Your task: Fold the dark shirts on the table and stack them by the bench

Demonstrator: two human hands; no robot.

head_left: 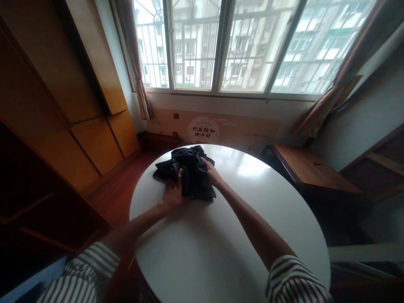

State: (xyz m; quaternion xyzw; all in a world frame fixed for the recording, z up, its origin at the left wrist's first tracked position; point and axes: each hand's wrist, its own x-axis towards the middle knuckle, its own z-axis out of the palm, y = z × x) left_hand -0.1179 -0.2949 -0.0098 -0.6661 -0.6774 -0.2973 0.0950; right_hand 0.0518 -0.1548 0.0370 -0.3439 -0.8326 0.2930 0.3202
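Note:
A crumpled piece of black clothing (192,172) lies in a heap on the far left part of the white round table (202,252). Its folds hide what kind of garment it is. At its near left side, my left hand (173,191) grips the cloth, thumb raised against it and the other fingers partly tucked under its edge. My right hand (213,172) holds the right side of the heap, its fingertips partly lost in the dark fabric. Both forearms reach forward over the table from rolled striped sleeves.
Yellow-brown cabinets (94,143) stand at the left over a reddish wooden floor (118,193). Beyond the table are a barred window (217,46) and a long box (240,126) with Chinese lettering. A brown wooden desk (312,168) stands to the right.

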